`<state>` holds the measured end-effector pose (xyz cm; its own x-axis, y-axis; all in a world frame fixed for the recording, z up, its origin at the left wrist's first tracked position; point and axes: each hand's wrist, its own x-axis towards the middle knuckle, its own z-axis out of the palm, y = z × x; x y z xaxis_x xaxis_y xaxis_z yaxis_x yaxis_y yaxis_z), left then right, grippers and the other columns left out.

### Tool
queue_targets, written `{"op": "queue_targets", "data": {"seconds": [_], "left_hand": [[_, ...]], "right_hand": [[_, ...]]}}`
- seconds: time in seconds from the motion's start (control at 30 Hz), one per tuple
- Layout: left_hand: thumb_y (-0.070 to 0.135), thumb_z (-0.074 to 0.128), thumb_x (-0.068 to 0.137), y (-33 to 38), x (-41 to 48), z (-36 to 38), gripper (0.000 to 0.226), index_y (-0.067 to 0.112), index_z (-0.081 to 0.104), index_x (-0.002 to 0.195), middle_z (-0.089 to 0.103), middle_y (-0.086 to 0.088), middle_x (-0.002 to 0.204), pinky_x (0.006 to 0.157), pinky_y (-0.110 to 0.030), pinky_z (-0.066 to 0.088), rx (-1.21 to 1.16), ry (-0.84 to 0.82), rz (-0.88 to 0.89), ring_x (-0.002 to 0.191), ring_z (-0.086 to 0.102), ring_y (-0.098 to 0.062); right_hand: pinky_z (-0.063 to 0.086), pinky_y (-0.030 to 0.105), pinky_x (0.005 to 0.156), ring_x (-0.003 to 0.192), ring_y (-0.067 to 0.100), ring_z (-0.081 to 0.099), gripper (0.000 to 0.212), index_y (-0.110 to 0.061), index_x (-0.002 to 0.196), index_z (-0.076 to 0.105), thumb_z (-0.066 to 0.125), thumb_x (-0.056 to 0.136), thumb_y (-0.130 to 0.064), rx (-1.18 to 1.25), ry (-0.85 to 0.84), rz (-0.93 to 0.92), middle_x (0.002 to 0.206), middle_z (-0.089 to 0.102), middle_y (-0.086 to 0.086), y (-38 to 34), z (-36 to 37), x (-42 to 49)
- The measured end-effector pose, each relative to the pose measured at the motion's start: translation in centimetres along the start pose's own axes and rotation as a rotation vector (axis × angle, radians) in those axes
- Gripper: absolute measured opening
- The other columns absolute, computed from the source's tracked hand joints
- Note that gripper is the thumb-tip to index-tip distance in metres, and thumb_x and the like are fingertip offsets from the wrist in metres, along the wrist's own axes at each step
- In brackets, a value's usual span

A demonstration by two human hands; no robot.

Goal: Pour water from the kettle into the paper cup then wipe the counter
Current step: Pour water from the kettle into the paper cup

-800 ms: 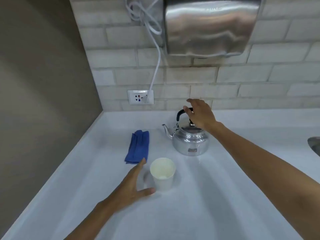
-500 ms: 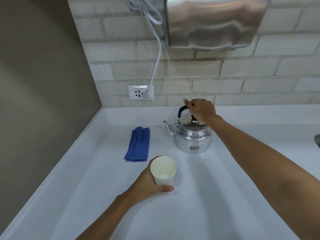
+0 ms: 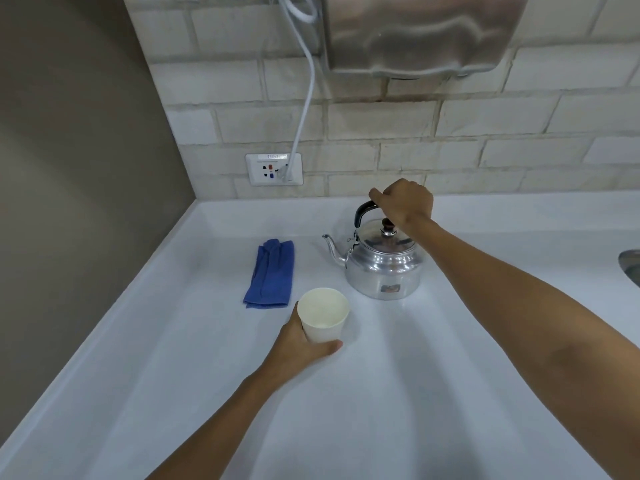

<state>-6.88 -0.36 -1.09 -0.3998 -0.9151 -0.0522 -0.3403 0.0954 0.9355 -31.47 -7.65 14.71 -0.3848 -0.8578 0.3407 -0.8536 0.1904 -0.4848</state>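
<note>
A shiny metal kettle (image 3: 384, 268) with a black handle stands on the white counter (image 3: 398, 393), its spout pointing left. My right hand (image 3: 405, 206) is closed around the top of that handle. A white paper cup (image 3: 323, 313) stands upright in front of the kettle, to its left. My left hand (image 3: 301, 348) wraps the cup from the near left side, thumb across its base. A folded blue cloth (image 3: 272, 273) lies flat on the counter left of the kettle, behind the cup.
A brick wall runs along the back with a socket (image 3: 273, 169) and a white cable (image 3: 304, 98) plugged in. A steel hand dryer (image 3: 415, 32) hangs above the kettle. A brown wall closes the left side. A sink edge (image 3: 632, 268) shows at far right.
My left hand went from open beside the cup to closed around it. My right hand's fingers curled shut on the kettle handle. Kettle and cup still stand on the counter.
</note>
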Motion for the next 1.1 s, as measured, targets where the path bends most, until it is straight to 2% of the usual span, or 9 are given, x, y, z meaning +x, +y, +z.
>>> {"op": "queue_targets", "data": {"seconds": [0.27,0.47,0.73,0.87,1.0,1.1], "left_hand": [[0.04,0.085,0.052,-0.5,0.1,0.0,0.086,0.032,0.04,0.125,0.056,0.011,0.117,0.089,-0.025,0.042,-0.002,0.031,-0.032,0.108,0.053,-0.009],[0.045,0.083,0.048,-0.3,0.0,0.0,0.079,0.039,0.042,0.115,0.057,0.023,0.106,0.074,-0.012,0.041,-0.002,0.028,-0.022,0.1,0.055,0.001],[0.048,0.082,0.045,-0.4,0.1,0.0,0.073,0.049,0.043,0.107,0.058,0.027,0.104,0.071,-0.009,0.042,0.019,0.042,-0.035,0.096,0.054,0.01],[0.047,0.082,0.046,-0.5,0.1,0.0,0.066,0.055,0.044,0.099,0.056,0.031,0.1,0.067,-0.007,0.041,0.016,0.039,-0.036,0.09,0.053,0.019],[0.045,0.082,0.047,-0.4,0.1,0.0,0.075,0.047,0.039,0.109,0.053,0.029,0.102,0.071,-0.01,0.04,0.001,0.035,-0.025,0.094,0.052,0.009],[0.043,0.082,0.048,-0.4,0.2,0.1,0.079,0.042,0.039,0.115,0.055,0.022,0.107,0.081,-0.018,0.042,-0.004,0.034,-0.014,0.099,0.054,-0.002]], "right_hand": [[0.022,0.026,0.045,0.038,0.017,0.019,0.052,-0.018,0.039,0.021,0.05,0.079,-0.031,-0.024,0.078,-0.182,0.037,0.02,-0.003,0.3,-2.8,-2.2],[0.022,0.025,0.047,0.038,0.015,0.017,0.045,-0.015,0.039,0.027,0.047,0.076,-0.031,-0.126,0.158,-0.372,0.036,0.02,0.001,-1.0,-5.7,-3.9],[0.021,0.027,0.046,0.042,0.021,0.027,0.037,-0.011,0.043,0.029,0.039,0.072,-0.031,-0.293,0.16,-0.58,0.038,0.03,0.009,-3.6,-7.1,-5.6],[0.014,0.023,0.045,0.044,0.022,0.022,0.032,-0.013,0.043,0.028,0.04,0.069,-0.028,-0.329,0.161,-0.652,0.039,0.024,0.008,-4.6,-7.1,-6.2],[0.012,0.023,0.046,0.046,0.021,0.018,0.032,-0.012,0.044,0.026,0.041,0.069,-0.025,-0.371,0.184,-0.719,0.041,0.02,0.007,-5.4,-6.9,-6.6],[0.01,0.023,0.046,0.046,0.021,0.017,0.033,-0.014,0.043,0.026,0.032,0.071,-0.03,-0.405,0.196,-0.755,0.04,0.02,0.007,-5.7,-6.9,-6.7]]}}
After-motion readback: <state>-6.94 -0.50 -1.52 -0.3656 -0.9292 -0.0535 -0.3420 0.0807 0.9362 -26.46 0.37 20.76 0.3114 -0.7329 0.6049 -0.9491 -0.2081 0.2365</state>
